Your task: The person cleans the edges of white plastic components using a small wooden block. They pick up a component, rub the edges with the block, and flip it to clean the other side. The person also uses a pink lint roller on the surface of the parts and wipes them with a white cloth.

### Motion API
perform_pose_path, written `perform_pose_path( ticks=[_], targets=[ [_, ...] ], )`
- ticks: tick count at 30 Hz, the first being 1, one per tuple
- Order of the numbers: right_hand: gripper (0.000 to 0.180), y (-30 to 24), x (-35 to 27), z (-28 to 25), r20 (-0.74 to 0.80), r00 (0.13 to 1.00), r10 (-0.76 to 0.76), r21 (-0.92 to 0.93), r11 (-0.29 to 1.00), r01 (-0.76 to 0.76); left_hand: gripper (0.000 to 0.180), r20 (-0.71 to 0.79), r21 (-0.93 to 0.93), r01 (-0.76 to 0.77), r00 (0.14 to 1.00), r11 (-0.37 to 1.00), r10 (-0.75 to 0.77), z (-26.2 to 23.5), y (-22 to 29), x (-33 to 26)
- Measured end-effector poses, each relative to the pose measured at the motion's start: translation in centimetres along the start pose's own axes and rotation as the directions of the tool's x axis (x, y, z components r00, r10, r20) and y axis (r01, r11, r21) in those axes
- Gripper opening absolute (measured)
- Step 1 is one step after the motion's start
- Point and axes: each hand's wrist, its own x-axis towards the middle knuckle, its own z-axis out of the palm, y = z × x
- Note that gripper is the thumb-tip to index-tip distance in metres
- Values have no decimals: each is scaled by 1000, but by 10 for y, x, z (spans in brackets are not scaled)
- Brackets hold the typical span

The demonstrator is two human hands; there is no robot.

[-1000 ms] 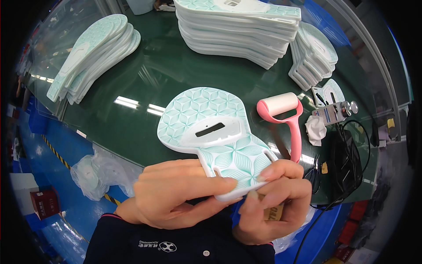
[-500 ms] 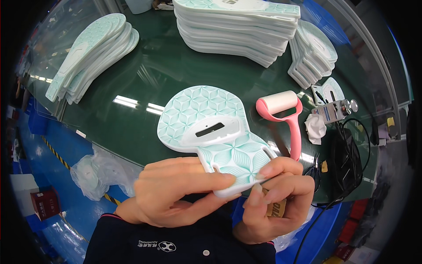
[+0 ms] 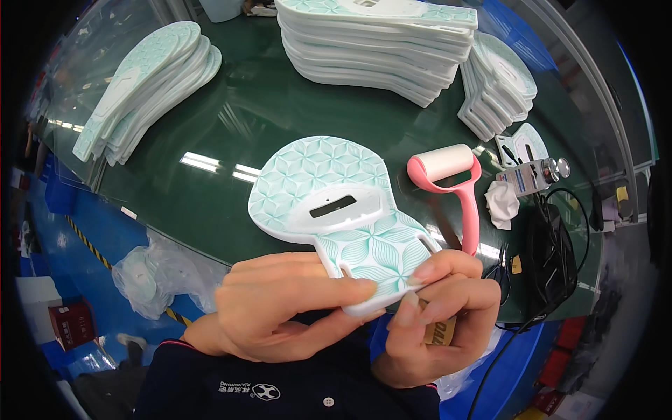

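Observation:
A white plastic panel (image 3: pixel 318 168) with a mint-green petal pattern lies tilted before me, its round end away from me and a dark slot in its raised oval. My left hand (image 3: pixel 280 301) grips the narrow near end, thumb on top and fingers underneath. At the near right corner, my right hand (image 3: pixel 451 301) pinches the panel's edge between thumb and fingertips. Tucked in its curled fingers is a small tan piece (image 3: pixel 441 332) with dark print, mostly hidden. Whatever lies right at the pinching fingertips is too small to make out.
A pink-handled lint roller (image 3: pixel 448 163) lies right of the panel on the green table (image 3: pixel 231 150). Stacks of similar panels (image 3: pixel 374 59) stand at the back. Farther right are a metal-capped bottle (image 3: pixel 535 176), crumpled tissue (image 3: pixel 502 204) and a black cabled bag (image 3: pixel 553 259).
The panel's round end has shifted very slightly left. Both hands keep their grip. At the lower left, another person's leg and shoe have come into view on the floor.

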Motion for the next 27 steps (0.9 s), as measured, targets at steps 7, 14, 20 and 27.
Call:
perform_pose_path(
  ticks=[7, 14, 20, 27],
  targets=[
    [29, 0, 1, -1, 37, 999, 20, -12, 1000, -19, 30, 128, 28, 31, 991, 999, -35, -6, 3, 0],
    [30, -2, 1, -2, 52, 999, 1, -62, 998, 2, 28, 99, 6, 43, 994, 999, -43, -3, 2, -2],
    [29, 0, 0, -1, 30, 999, 31, 20, 999, -31, 30, 82, 10, 25, 996, 1000, -26, -4, 1, -3],
    [28, -1, -1, -1, -33, 997, 62, 46, 997, -61, 30, 117, 41, 45, 992, 998, -50, -5, 4, -3]
  ],
)
